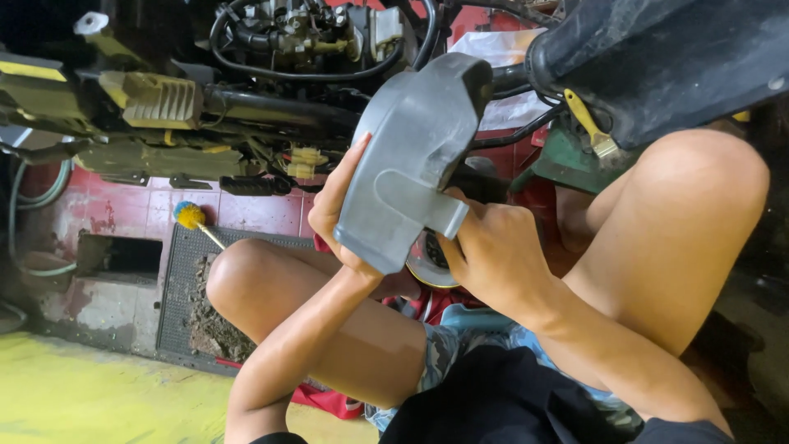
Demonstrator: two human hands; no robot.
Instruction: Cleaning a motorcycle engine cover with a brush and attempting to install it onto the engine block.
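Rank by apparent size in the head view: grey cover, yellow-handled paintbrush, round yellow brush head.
1. Grey cover, held in both hands, nearest the camera, so likely exaggerated.
2. Paintbrush.
3. Brush head.

No packages, labels, signs or screens are showing clearly anywhere in this view of the workshop floor.

Cover held up between both hands, in front of the machine

The grey moulded plastic cover (415, 156) sits between the left hand (339, 215) on its left edge and the right hand (491, 253) at its lower right, above the bent knees. Behind it lies the dark engine with black hoses (296, 49). A yellow-handled brush (593, 127) lies to the right of the cover; a yellow round-headed brush (191, 217) lies to the left, over the black floor grate (177, 296).
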